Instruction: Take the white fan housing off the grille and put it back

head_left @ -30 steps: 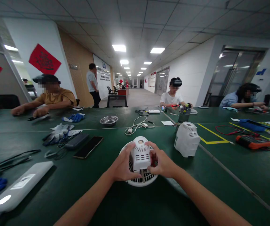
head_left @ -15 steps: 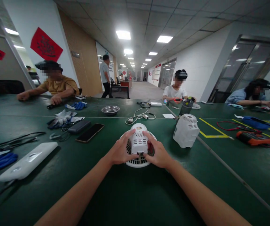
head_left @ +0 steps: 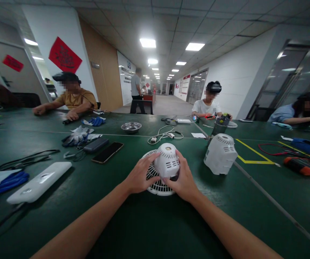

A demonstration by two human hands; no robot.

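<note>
Straight ahead of me, a white vented plastic fan motor housing [head_left: 167, 163] sits over a round white fan grille [head_left: 158, 189]. My left hand [head_left: 143, 173] curves round the housing's left side, its fingers on the upper edge and its thumb low down. On the opposite side my right hand [head_left: 184, 180] grips it, with the thumb at the lower front. The housing is turned somewhat to the right. Fingers and housing hide much of the grille and whatever lies beneath.
A second white housing [head_left: 220, 155] stands to the right. Leftward lie a phone [head_left: 107, 152], a power bank [head_left: 96, 145] and a white power strip [head_left: 41, 181]. Beyond are a metal bowl [head_left: 131, 127] and a white cable [head_left: 165, 135]. An orange multimeter [head_left: 304, 166] lies far right. Co-workers sit opposite.
The housing has turned a little and now leans to the right in my hands, which have shifted with it. My view has swung slightly left.
</note>
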